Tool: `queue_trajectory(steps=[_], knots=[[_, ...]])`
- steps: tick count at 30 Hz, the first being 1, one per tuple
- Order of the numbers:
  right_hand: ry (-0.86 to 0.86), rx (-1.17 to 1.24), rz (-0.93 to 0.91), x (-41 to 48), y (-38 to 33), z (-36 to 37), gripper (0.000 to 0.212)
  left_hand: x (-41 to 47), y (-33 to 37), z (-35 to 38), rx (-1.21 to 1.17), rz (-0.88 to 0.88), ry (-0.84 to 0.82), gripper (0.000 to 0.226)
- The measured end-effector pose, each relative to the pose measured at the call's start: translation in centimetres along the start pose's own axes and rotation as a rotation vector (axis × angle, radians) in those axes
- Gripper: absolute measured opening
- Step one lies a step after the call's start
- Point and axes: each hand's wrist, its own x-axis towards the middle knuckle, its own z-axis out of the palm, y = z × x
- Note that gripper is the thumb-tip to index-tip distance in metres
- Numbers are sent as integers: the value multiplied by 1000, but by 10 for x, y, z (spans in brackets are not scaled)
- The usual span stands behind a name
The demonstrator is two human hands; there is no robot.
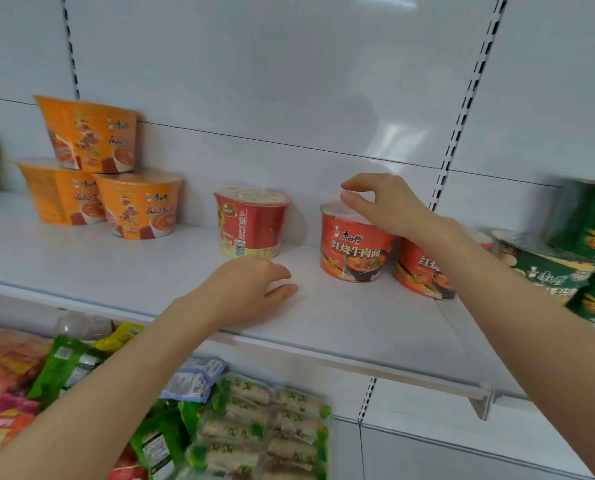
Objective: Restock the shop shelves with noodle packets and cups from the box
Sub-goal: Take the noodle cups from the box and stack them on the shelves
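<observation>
Where the right hand [382,206] sits: directly above the red cup [354,244], with its heel on the right part of the lid, the thumb tip at the lid's near-left rim and the forefinger lifted clear.
Grip, right: fingers arch over the lid from above. Whether they squeeze the rim or only rest on it cannot be told, as the far fingers are hidden behind the hand.
Grip, left: the left hand [251,289] lies palm down on the shelf [358,323], fingers loosely bent, holding nothing.
Red cup: upright on the shelf, long axis vertical, label facing out. Its right side touches, or all but touches, a second red cup [420,271] partly hidden by the right forearm.
Deciding relation: the cup stands straight below the right grip, so a lift would run along that vertical axis and a nudge across it. The right hand is far nearer; the left lies to the cup's left, closer to the shelf edge, with bare shelf between.
Small red cup [251,220]: just behind the left hand, barcode outward, apart from the red pair.
Neighbours: orange cups [140,206] stacked at left; green cups [566,265] at right, blurred.
Lower shelf: packets [254,427] lying loose.
Box: not in view.
</observation>
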Motion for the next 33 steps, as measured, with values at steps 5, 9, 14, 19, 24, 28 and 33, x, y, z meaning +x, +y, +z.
queue_trajectory(steps=[5, 9, 14, 19, 24, 28, 33], knots=[[6, -1, -49, 41, -47, 36, 32, -23, -73, -14, 20, -87, -40, 44], [13, -9, 6, 71, -86, 70, 33, -35, -125, -14, 42, -54, -79, 45], [-79, -92, 246, 95, -120, 109, 52, -38, -143, -1, -145, 35, -49, 52], [-176, -211, 265, 99, -131, 125, 42, -38, -141, 0, -188, 67, -3, 37], [-331, -174, 178, 92, -127, 104, 33, -38, -141, 2, -200, 68, 15, 37], [-367, -157, 180, 84, -116, 88, 44, -38, -140, 1, -190, 60, 22, 36], [-292, -97, 160, 82, -117, 96, 40, -38, -142, 3, -191, 64, 34, 37]])
